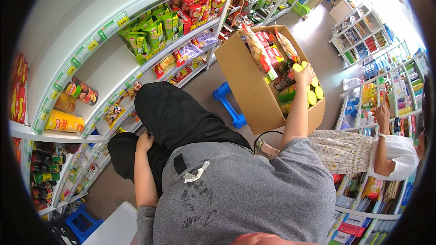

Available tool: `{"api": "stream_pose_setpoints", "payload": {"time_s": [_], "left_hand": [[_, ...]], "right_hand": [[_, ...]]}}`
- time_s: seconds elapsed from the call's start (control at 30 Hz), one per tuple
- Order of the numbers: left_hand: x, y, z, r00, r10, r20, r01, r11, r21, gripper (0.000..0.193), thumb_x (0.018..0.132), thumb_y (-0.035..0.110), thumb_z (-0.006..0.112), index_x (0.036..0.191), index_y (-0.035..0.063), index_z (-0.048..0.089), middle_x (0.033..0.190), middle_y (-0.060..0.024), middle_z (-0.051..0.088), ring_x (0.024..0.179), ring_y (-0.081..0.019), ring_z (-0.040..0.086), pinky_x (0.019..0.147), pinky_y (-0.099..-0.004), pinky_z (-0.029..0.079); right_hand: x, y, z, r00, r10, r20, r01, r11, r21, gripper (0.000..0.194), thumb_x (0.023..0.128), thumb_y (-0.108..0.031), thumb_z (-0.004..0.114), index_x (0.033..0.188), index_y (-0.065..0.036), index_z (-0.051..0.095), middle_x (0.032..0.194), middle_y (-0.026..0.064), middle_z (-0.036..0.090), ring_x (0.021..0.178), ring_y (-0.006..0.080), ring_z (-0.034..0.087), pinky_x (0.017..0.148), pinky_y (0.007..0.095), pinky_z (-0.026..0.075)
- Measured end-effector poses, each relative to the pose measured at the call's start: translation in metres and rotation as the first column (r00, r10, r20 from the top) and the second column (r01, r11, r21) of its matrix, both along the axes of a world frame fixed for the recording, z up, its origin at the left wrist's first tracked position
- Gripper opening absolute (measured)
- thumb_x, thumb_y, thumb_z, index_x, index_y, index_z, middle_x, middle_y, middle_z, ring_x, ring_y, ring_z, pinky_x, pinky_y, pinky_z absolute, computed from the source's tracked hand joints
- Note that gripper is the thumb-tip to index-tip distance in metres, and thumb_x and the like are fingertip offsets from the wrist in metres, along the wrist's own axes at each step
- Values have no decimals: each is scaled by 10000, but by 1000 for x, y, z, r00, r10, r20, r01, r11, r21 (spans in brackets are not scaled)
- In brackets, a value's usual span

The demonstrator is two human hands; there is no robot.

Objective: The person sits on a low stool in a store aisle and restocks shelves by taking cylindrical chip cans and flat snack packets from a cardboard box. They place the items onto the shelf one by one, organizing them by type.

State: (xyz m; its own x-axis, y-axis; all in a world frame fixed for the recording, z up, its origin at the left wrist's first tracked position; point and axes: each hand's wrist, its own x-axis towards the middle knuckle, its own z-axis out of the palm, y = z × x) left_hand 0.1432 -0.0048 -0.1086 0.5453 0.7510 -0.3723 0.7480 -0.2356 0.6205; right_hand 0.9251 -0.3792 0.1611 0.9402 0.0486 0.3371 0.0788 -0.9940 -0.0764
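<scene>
My right hand reaches into an open cardboard box. Its fingers curl over the lid end of a dark-brown snack canister. Around it lie green canisters and several yellow lids. Red-and-white packs and tall snack bags fill the box's far part. My left hand rests on my black trousers by the knee, fingers partly hidden. On the shelf at left lie a dark canister and a yellow canister.
The box stands over a blue plastic stool. Shelves at left hold green chip bags, red bags and dark bottles. A person in a floral skirt stands close at right, by stocked shelves. Another blue stool sits lower left.
</scene>
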Motion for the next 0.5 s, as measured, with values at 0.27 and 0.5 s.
{"api": "stream_pose_setpoints", "payload": {"time_s": [0.27,0.5], "left_hand": [[-4,-5,11,997,27,-67,-27,1000,5,611,958,252,772,1500,0,641,1320,-259,780,1209,-420,759,1042,-499,597],[-17,-15,23,975,13,-224,-1,999,54,635,969,391,760,1488,36,678,1460,-228,724,1335,-402,701,1116,-498,567]], "right_hand": [[0,26,-59,969,109,220,-54,969,-242,1003,870,-685,840,1651,-145,517,1595,235,594,1478,450,542,1216,552,456],[-47,38,-13,883,355,306,-389,919,58,781,720,-322,1013,1389,-66,702,1303,202,727,1203,455,701,1028,534,585]]}}
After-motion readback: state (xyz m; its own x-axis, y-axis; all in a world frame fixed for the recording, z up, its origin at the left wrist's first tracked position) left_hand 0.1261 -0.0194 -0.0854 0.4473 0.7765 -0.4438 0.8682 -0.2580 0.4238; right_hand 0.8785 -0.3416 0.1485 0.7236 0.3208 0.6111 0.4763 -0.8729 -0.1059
